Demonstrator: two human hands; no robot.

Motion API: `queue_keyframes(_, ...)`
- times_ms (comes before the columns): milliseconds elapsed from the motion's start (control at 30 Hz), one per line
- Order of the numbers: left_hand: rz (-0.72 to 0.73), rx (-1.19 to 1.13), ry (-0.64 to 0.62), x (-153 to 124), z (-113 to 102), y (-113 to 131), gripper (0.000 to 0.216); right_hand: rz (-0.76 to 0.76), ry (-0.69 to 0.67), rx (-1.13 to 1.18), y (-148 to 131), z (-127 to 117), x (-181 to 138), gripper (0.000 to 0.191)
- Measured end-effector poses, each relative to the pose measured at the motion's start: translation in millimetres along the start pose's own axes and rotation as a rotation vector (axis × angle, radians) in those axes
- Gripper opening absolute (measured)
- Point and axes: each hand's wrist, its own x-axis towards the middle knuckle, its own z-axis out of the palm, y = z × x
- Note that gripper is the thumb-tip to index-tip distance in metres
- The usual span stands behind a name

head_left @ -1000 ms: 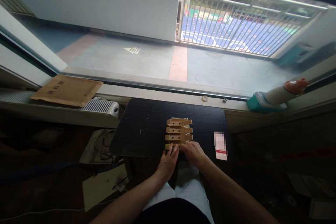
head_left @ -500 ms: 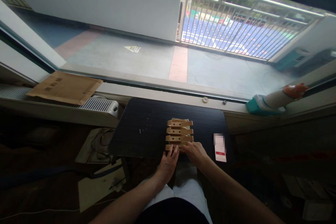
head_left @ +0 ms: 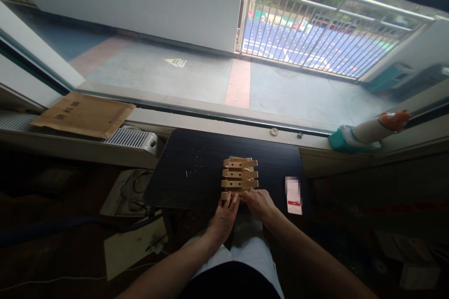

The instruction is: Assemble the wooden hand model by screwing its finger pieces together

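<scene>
A set of light wooden slats lies in a row on a small black table, stacked from far to near over a paler piece. My left hand and my right hand meet at the nearest slat by the table's front edge. The fingers of both hands are bent and pressed on that slat, the left on its left part, the right on its right end. Most of that slat is hidden under my fingers.
A small white and red card lies on the table's right side. Small crumbs dot the table's left half. A brown envelope rests on the radiator at left. A teal and white object sits on the sill at right. Papers and cables lie on the floor at left.
Both hands stay on the nearest slat with almost no movement. The view has shifted slightly.
</scene>
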Motion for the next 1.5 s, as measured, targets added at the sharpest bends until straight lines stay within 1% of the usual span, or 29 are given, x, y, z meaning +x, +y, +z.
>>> queue_keyframes(167,-0.001,0.014,-0.003,0,-1,1,0.049,-0.075,0.033,-0.049,1,-5,-4,0.028)
queue_keyframes(233,-0.003,0.02,-0.004,0,-2,1,0.05,-0.081,0.027,-0.052,1,-5,-5,0.029)
queue_keyframes(400,-0.002,0.012,-0.003,1,-3,0,0.052,-0.048,0.001,0.007,2,-6,-3,0.031)
queue_keyframes(533,-0.006,0.022,-0.015,1,-3,0,0.053,0.011,-0.026,0.051,1,-6,-1,0.03)
queue_keyframes(633,0.002,0.022,-0.025,1,-3,0,0.054,0.035,-0.015,0.063,1,-3,0,0.029)
queue_keyframes(733,0.001,0.011,-0.033,1,-4,-1,0.055,0.029,-0.003,0.042,2,-4,-2,0.029)
queue_keyframes(900,0.002,-0.007,-0.02,1,-6,-3,0.057,-0.057,-0.004,-0.027,5,-13,-5,0.028)
queue_keyframes(967,0.007,-0.008,-0.013,0,-6,-4,0.057,-0.064,-0.005,-0.028,5,-14,-5,0.029)
queue_keyframes(1133,0.031,0.023,-0.016,0,-6,-5,0.056,-0.032,0.003,0.061,5,-9,-4,0.031)
queue_keyframes(1233,0.035,0.027,-0.006,0,-6,-5,0.055,0.013,0.009,0.106,4,-6,-4,0.031)
queue_keyframes(1367,0.036,0.015,0.006,0,-6,-6,0.057,0.054,-0.003,0.088,2,-9,-5,0.029)
queue_keyframes(1500,0.039,0.002,0.0,1,-6,-7,0.058,0.022,-0.012,0.056,-2,-16,-6,0.029)
